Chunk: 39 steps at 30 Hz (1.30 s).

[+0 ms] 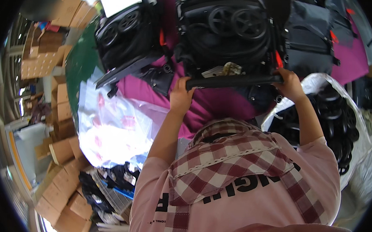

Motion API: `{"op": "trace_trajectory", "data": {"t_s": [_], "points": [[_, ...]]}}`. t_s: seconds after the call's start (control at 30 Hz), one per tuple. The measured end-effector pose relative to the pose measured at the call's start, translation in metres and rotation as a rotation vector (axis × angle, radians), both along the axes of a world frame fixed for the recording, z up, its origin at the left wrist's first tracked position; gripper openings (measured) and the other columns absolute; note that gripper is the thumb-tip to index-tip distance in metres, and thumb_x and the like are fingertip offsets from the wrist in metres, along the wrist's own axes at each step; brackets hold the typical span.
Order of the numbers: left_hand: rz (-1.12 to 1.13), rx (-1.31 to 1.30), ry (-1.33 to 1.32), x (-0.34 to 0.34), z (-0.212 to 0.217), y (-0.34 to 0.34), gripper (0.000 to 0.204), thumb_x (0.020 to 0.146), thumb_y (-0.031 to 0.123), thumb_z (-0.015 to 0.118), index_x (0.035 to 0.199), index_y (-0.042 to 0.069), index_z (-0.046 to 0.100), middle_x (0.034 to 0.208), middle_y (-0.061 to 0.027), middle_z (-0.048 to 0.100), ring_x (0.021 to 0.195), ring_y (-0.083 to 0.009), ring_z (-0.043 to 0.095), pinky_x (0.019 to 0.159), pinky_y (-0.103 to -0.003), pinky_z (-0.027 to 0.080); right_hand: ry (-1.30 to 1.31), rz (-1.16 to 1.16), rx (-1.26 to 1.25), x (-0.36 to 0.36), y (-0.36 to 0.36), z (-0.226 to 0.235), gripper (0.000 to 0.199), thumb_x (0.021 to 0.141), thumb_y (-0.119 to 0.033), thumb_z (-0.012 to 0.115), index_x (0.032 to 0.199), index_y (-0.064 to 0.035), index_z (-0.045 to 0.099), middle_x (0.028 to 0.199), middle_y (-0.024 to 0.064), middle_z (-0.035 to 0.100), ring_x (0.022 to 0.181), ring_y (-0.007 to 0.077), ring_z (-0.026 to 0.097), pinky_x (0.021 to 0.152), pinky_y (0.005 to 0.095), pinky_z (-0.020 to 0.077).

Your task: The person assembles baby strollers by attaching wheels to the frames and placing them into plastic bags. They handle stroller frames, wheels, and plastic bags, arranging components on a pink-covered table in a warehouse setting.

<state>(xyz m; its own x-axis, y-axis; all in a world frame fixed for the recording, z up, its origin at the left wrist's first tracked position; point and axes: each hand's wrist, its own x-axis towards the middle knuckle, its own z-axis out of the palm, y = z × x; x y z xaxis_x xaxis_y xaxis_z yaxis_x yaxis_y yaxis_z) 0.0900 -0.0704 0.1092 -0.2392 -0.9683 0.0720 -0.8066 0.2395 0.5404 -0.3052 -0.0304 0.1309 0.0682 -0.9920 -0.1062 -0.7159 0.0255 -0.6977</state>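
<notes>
Grip of left hand (182,94) closed around left end of black bar (235,81); grip of right hand (291,85) closed at its right end. Bar lies crosswise, just above frame centre. Black wheeled unit (228,42), upper centre. Purple cloth (213,107) below bar. Translucent plastic (113,125) at centre left.

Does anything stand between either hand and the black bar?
Nothing visible does: the left hand and right hand grip opposite ends of the black bar directly.

Left hand (181,94) and right hand (291,85) curled, arms (168,134) extended forward
</notes>
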Motion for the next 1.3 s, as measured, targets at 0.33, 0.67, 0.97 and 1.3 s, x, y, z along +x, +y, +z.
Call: {"op": "trace_trajectory", "data": {"t_s": [0.33,0.67,0.97,1.3], "points": [[0.175,-0.034,-0.106,0.069,-0.024,0.058,0.059,0.081,0.024,0.068,0.132,0.007,0.043,0.133,-0.0184,0.044,0.122,-0.0381,0.042,0.102,-0.047,0.034,-0.180,-0.086,-0.502,0.113,-0.008,0.065,0.033,0.079,-0.011,0.071,0.109,-0.0004,0.060,0.105,0.0148,0.064,0.100,0.0303,0.061,0.088,0.0357,0.0468],[0.723,0.145,-0.355,0.317,-0.060,0.120,0.073,0.086,0.038,0.061,0.147,0.017,0.027,0.155,-0.0119,0.016,0.143,-0.0349,0.011,0.112,-0.055,0.011,-0.105,0.719,-0.150,0.350,0.071,-0.006,0.027,0.081,-0.020,0.068,0.103,-0.0050,0.063,0.094,0.0132,0.065,0.087,0.0311,0.062,0.078,0.0385,0.0489],[1.071,0.016,-0.170,0.462,-0.110,0.169,0.069,0.088,0.045,0.055,0.142,0.007,0.034,0.150,-0.0139,0.027,0.137,-0.0310,0.026,0.111,-0.046,0.018,0.029,0.750,0.100,0.473,0.069,0.029,0.035,0.081,-0.029,0.065,0.104,-0.0034,0.062,0.098,0.0149,0.064,0.093,0.0325,0.061,0.081,0.0411,0.0481],[1.043,-0.018,-0.178,0.492,-0.105,0.162,0.014,0.090,0.020,0.051,0.096,0.008,0.056,0.109,-0.0096,0.054,0.110,-0.0309,0.046,0.093,-0.046,0.034,0.047,0.948,0.266,0.536,0.016,0.026,0.037,0.084,-0.027,0.064,0.111,-0.0024,0.058,0.107,0.0165,0.062,0.100,0.0332,0.059,0.087,0.0401,0.0458]]}}
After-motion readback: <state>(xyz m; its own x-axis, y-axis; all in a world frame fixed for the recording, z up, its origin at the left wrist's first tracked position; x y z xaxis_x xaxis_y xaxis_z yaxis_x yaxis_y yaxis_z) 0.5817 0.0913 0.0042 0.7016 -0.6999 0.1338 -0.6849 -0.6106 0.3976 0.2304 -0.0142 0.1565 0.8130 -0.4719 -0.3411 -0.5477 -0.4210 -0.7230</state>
